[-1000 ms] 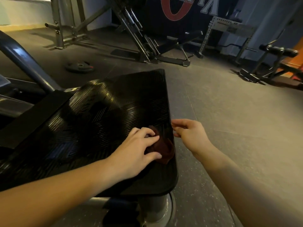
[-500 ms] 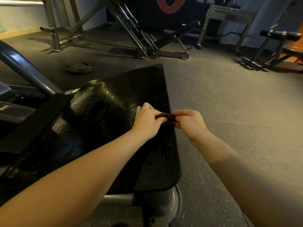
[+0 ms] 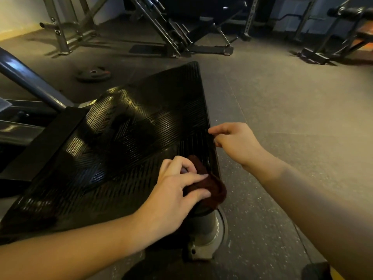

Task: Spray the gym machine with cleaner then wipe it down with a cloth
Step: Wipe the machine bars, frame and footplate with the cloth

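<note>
The left hand (image 3: 175, 196) curls round the cloth (image 3: 216, 190) at the near right edge of the plate (image 3: 131, 142). The right hand (image 3: 236, 142) hangs beside that edge, fingers loosely bent, holding nothing. Fingers hide part of the cloth.

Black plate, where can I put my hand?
The black plate is bare across its middle and far end, between the grey bar and its right edge. Its near right corner is crowded: the left hand grips the cloth there, and the right hand is at that edge.
</note>
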Demonstrator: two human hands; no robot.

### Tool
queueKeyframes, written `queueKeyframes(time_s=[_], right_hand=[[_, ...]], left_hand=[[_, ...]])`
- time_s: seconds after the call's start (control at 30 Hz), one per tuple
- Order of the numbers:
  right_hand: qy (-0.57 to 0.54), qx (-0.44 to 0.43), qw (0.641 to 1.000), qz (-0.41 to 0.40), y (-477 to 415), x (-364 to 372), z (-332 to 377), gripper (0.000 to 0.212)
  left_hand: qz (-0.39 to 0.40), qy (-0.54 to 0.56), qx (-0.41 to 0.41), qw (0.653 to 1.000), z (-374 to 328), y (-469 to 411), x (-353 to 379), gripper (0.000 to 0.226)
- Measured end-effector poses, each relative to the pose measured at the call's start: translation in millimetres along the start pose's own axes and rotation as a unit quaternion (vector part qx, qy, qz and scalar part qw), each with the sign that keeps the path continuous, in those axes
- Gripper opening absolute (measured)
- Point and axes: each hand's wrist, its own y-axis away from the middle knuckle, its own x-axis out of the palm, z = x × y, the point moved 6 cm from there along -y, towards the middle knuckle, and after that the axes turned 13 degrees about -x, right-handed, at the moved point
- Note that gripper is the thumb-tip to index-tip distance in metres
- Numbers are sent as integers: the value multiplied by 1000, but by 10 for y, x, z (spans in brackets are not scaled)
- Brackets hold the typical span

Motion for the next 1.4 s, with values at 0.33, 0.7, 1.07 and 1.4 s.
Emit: queueKeyframes(time_s=[0.33,0.7,1.07,1.4], right_hand=[[-49,1,998,-35,-63,26,-47,30],[12,-54,998,12,158,27,183,37],[13,-106,994,14,175,47,314,40],[71,-106,988,83,174,270,365,38]], left_hand=[[-90,17,-128,988,53,-1234,-82,18],[3,26,-11,1000,-22,125,-15,13],[-10,27,36,999,72,15,10,17],[-122,-11,-75,990,305,-871,-162,15]])
